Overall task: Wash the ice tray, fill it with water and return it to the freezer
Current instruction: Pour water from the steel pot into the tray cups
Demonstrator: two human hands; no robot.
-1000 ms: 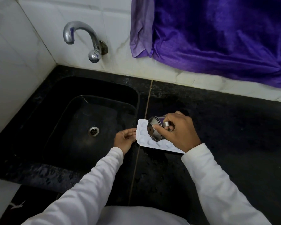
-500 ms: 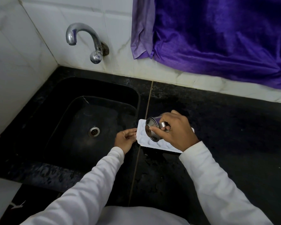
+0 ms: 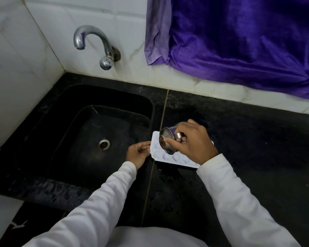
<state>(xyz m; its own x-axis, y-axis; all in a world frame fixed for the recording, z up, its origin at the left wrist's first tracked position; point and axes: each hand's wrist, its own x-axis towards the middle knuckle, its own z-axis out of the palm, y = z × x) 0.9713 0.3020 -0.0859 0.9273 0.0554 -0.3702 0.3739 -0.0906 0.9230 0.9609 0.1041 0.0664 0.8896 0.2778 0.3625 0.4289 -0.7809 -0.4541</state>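
Observation:
A white ice tray [image 3: 169,156] lies flat on the black counter [image 3: 248,148], just right of the sink. My right hand [image 3: 191,143] grips a small steel cup [image 3: 166,142] by its handle and holds it tipped over the tray's left end, mouth facing left and down. My left hand [image 3: 137,154] rests at the tray's left short edge, fingertips touching it. The right part of the tray is hidden under my right hand and sleeve.
A black sink [image 3: 89,139] with a steel drain [image 3: 103,143] lies to the left. A chrome tap [image 3: 96,45] sticks out of the white tiled wall above it, with no water running. A purple cloth [image 3: 239,41] hangs at the back right. Water drops wet the counter near me.
Both hands, the cup and the tray stay almost as they were; the cup stays tipped over the tray. Only the view has shifted slightly.

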